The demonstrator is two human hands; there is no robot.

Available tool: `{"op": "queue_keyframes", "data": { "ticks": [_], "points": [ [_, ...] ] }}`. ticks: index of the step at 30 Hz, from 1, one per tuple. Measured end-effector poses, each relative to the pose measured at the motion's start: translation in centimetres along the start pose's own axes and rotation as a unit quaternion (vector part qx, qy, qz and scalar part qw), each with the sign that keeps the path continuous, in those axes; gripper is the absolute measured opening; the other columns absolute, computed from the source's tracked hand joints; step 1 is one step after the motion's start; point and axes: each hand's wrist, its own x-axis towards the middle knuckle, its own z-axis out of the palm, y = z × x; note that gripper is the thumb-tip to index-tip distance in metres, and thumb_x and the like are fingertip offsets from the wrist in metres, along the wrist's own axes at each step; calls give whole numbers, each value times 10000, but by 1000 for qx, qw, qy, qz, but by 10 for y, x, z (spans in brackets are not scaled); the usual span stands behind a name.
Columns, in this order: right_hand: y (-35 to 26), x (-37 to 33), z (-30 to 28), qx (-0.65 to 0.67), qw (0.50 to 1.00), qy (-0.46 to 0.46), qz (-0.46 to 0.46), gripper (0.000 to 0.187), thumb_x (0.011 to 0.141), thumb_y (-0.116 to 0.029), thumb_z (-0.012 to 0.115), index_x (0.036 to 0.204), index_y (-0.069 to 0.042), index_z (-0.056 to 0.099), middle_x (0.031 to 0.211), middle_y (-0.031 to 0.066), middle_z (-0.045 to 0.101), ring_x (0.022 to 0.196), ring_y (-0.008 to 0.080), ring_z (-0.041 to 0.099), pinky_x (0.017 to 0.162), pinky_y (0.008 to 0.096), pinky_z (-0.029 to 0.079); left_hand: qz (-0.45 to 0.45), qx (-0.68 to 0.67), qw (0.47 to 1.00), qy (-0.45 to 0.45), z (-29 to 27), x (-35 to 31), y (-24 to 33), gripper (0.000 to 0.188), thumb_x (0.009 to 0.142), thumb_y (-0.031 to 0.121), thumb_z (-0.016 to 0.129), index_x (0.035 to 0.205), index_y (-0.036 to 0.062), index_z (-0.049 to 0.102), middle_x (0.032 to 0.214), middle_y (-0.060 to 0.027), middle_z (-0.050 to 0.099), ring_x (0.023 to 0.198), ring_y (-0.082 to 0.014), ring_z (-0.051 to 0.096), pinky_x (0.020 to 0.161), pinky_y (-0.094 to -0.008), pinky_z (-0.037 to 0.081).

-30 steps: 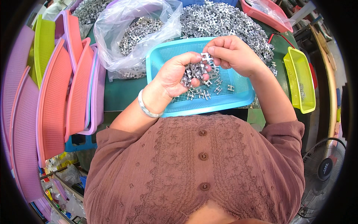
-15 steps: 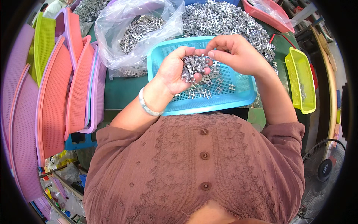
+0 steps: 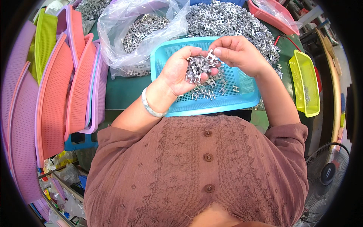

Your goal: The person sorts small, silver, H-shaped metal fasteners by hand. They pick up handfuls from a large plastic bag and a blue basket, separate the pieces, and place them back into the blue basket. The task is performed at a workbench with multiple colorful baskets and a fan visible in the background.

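Cupped in my left hand (image 3: 174, 72) is a heap of small silvery H-shaped metal parts (image 3: 197, 69). My right hand (image 3: 239, 55) pinches one such metal part (image 3: 212, 55) between thumb and forefinger, just over the far edge of that heap. Both hands are above a blue perforated plastic basket (image 3: 245, 96). More loose metal parts (image 3: 204, 93) lie on the basket's floor, partly hidden by my hands.
Behind the basket rises a large pile of metal parts (image 3: 230, 22), beside a clear plastic bag (image 3: 109, 45) holding more. Stacked colored baskets (image 3: 55, 102) stand at left. A yellow-green basket (image 3: 302, 83), a pink tray (image 3: 276, 19) and a fan (image 3: 328, 174) are at right.
A single metal part now shows clearly between my right thumb and forefinger. My left hand has shifted very slightly to the right with its heap.
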Motion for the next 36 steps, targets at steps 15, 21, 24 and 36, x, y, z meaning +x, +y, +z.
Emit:
{"op": "queue_keyframes", "data": {
  "ticks": [15, 21, 24, 36],
  "points": [
    [4, -3, -18, -230, 964, 54, -120, 145, 771, -148, 595, 856, -30, 598, 546, -55, 450, 493, 14, 368, 439, 186, 279, 3, -22, 1000, 0, -10, 2, 1, 334, 859, 207, 387, 988, -77, 507, 948, -211, 540, 743, -253, 562, 462, -241, 498],
    [7, -4, -3, -310, 930, 15, -198, 115, 745, -71, 623, 854, -37, 616, 581, 15, 528, 499, 93, 465, 465, 233, 369, -3, -37, 999, -28, -11, 4, 1, 309, 860, 199, 390, 973, -62, 510, 886, -185, 561, 732, -258, 574, 451, -236, 494],
    [7, -3, -3, -394, 855, 50, -333, 116, 730, -77, 635, 843, -58, 621, 608, 38, 525, 529, 172, 513, 461, 271, 394, -2, -37, 999, -9, -6, 2, 2, 287, 859, 191, 404, 964, -54, 510, 863, -177, 565, 718, -253, 575, 439, -227, 488],
    [11, -11, 1, -397, 836, 134, -355, 191, 691, -40, 667, 873, -72, 620, 569, 12, 453, 494, 141, 457, 443, 260, 365, 41, 119, 991, 36, 4, -3, -3, 85, 822, 112, 526, 840, 39, 485, 780, -97, 559, 676, -183, 571, 390, -184, 406]
  ]
}}
